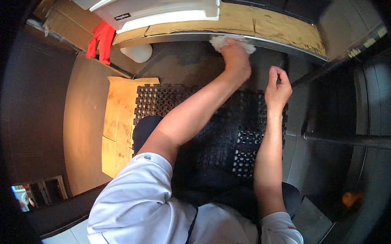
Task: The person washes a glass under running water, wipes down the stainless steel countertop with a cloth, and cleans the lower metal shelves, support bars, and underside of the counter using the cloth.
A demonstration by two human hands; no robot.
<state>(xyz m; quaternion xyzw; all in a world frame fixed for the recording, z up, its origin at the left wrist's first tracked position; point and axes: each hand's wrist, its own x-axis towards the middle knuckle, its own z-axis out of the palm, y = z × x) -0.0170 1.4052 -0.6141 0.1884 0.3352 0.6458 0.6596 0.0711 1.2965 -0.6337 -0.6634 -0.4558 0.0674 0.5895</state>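
My left hand [236, 61] presses a crumpled white cloth [217, 42] against the metal edge [177, 36] of the shelf in front of me. Its fingers are closed on the cloth and partly hidden by it. To the right and a little lower, my right hand [278, 91] hovers over the dark floor, touching nothing. The fingers there are curled in toward the thumb, and no object shows between them.
On the cardboard-lined shelf [233, 22] stands a white plastic bin [160, 13]. A red cloth [103, 39] hangs at its left. Beneath are a white rounded object [139, 53], a black perforated rubber mat [155, 99] and flat cardboard [118, 123]. Dark uprights flank both sides.
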